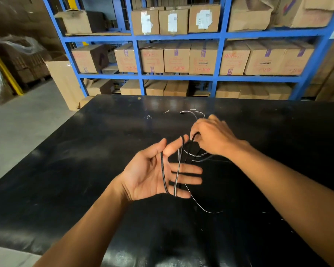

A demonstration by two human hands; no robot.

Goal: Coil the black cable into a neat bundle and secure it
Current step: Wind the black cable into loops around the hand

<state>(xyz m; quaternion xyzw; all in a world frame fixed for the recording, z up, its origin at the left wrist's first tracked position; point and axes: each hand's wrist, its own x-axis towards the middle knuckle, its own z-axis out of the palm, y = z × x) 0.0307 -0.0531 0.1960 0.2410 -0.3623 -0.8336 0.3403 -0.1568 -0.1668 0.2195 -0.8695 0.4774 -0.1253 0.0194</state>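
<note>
Across the open left palm, the black cable [163, 176] runs lengthwise in two strands, wrist to fingertips. That left hand [154, 170] is spread flat; the right hand [212, 137], just beyond it, pinches the next loop above the black table [66, 170].

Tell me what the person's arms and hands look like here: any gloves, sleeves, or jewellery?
Both are bare. The left hand and the right hand wear no gloves, and no rings, watch or bracelets show on the parts in view. Both forearms are uncovered right to the bottom edge of the picture, so no sleeve appears. No tattoos, tape or markings are visible either.
</note>
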